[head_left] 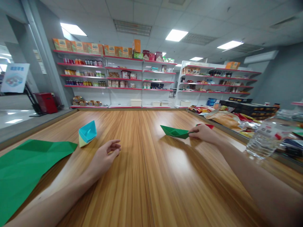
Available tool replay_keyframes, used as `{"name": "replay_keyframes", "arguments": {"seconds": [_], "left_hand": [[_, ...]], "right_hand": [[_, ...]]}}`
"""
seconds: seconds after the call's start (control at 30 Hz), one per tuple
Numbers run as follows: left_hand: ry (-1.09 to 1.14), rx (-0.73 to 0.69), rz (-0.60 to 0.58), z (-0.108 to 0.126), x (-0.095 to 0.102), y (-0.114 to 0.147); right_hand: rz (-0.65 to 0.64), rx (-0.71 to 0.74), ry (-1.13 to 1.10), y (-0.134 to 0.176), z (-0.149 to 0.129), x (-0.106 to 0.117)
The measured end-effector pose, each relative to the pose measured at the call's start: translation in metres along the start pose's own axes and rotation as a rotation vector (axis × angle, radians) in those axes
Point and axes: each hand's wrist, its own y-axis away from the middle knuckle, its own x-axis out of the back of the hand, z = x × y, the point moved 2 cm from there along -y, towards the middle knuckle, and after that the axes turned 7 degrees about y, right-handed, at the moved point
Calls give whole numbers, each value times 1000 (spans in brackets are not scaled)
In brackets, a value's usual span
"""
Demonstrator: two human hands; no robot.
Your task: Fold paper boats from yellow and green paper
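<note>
My right hand pinches one end of a green paper boat at the far right part of the wooden table. A bit of red paper shows behind that hand, mostly hidden by it. My left hand holds nothing; its fingers are loosely curled and apart, just over the tabletop. To its left is a folded blue paper boat with a pale yellow side, tilted on the table. Further left lies a large creased green sheet of paper.
A clear plastic bottle stands on the right, near packaged snacks and black boxes. Beyond the table's far edge are shelves of drinks and boxed goods. A sign and a red bin stand at the left.
</note>
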Motion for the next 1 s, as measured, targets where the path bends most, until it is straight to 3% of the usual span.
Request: {"name": "replay_keyframes", "arguments": {"seconds": [0.27, 0.43, 0.63, 0.73, 0.9, 1.0], "left_hand": [[-42, 12, -9, 1, 0, 0], [-61, 6, -8, 1, 0, 0], [-87, 11, -10, 3, 0, 1], [-77, 3, -16, 2, 0, 1], [-88, -6, -28, 1, -1, 0], [-103, -1, -24, 1, -1, 0]], "right_hand": [[-166, -113, 119, 10, 6, 14], [-114, -101, 336, 9, -11, 14], [63, -12, 220, 11, -37, -17], [29, -36, 235, 11, -38, -27], [1, -107, 268, 10, -39, -23], [15, -64, 202, 10, -48, -22]]}}
